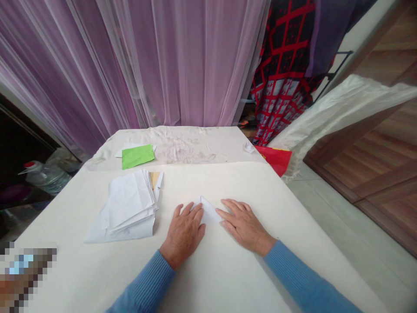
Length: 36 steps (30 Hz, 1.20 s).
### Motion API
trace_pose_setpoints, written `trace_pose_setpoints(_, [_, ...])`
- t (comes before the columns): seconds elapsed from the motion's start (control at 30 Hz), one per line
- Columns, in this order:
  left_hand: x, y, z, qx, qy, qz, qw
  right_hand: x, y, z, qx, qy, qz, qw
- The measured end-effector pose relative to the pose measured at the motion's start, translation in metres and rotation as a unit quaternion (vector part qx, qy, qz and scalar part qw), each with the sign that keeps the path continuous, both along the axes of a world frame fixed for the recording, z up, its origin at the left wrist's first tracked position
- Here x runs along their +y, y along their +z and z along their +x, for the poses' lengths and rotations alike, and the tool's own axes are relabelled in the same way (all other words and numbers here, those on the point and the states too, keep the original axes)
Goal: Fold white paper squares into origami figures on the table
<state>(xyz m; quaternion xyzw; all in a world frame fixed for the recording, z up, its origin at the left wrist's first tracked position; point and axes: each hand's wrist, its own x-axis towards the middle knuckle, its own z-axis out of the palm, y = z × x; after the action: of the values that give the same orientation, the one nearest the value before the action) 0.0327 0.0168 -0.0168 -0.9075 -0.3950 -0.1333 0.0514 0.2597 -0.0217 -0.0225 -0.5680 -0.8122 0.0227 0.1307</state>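
A small white folded paper (208,209) lies on the white table (228,269), with one corner pointing away from me. My left hand (185,231) rests flat on its left part, fingers stretched out. On its right part my right hand (243,224) lies flat too, fingertips pressing on the fold. Both sleeves are blue. A stack of white sheets (128,208) sits just left of my left hand.
A green sheet (137,156) lies at the back left of the table, over a white one. A red sheet (276,158) hangs past the table's right back corner. Purple curtains (163,61) stand behind. A water jug (45,176) is on the floor at left.
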Motion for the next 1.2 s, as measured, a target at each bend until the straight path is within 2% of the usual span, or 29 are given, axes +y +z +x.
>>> trace_pose_setpoints(0.2, [0.000, -0.002, 0.000, -0.006, 0.000, -0.003, 1.000, 0.008, 0.001, -0.006, 0.002, -0.002, 0.011, 1.000])
trace_pose_setpoints(0.7, [-0.001, -0.004, 0.000, -0.021, 0.001, -0.009, 1.000, 0.051, 0.003, -0.038, 0.002, 0.003, 0.011, 1.000])
trace_pose_setpoints(0.93, [0.000, -0.004, 0.002, -0.014, 0.006, -0.009, 1.000, 0.054, -0.003, -0.041, 0.027, -0.013, 0.018, 0.999])
trace_pose_setpoints(1.2, [-0.001, -0.001, 0.002, -0.023, 0.002, 0.001, 1.000, 0.051, -0.001, -0.043, 0.024, -0.007, 0.012, 1.000])
